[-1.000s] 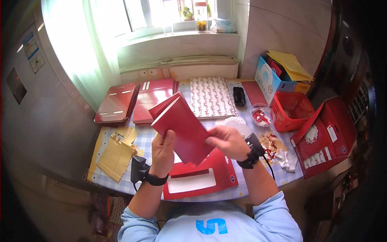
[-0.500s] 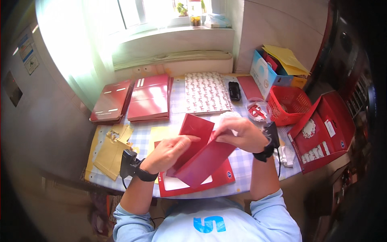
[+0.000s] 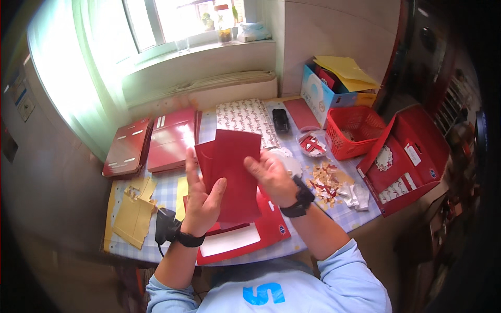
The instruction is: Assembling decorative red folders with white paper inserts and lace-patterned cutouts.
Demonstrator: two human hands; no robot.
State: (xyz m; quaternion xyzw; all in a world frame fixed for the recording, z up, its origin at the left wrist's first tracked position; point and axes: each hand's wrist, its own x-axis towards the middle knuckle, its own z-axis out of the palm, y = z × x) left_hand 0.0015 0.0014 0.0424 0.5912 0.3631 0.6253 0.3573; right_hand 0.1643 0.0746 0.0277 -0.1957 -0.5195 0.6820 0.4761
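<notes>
Red cards [image 3: 236, 175]: spread half a second ago, now overlapping, seemingly better lined up; above the tabletop [image 3: 345, 218], near edge side.
Left hand [image 3: 202, 206]: fingers straight, not clenched.
Right hand [image 3: 279, 182]: thumb at cards; grip, I cannot tell.

Left fisheye of a head-worn pair: camera is sitting above the person's own pale blue cloth shirt [image 3: 224, 300], which is filling the bottom edge, and is looking steeply down and forward. Bare left hand [image 3: 202, 207] and bare right hand [image 3: 276, 182] are appearing mid-frame, fairly close to the lens. View is facing across the blue-and-white checked tablecloth [image 3: 336, 218] toward the bright window [image 3: 180, 26], top, left of centre. Wide lens is also catching the grey upright panel [image 3: 57, 172] at left and the open red cardboard box [image 3: 402, 180] at right; rim is darkening.
</notes>
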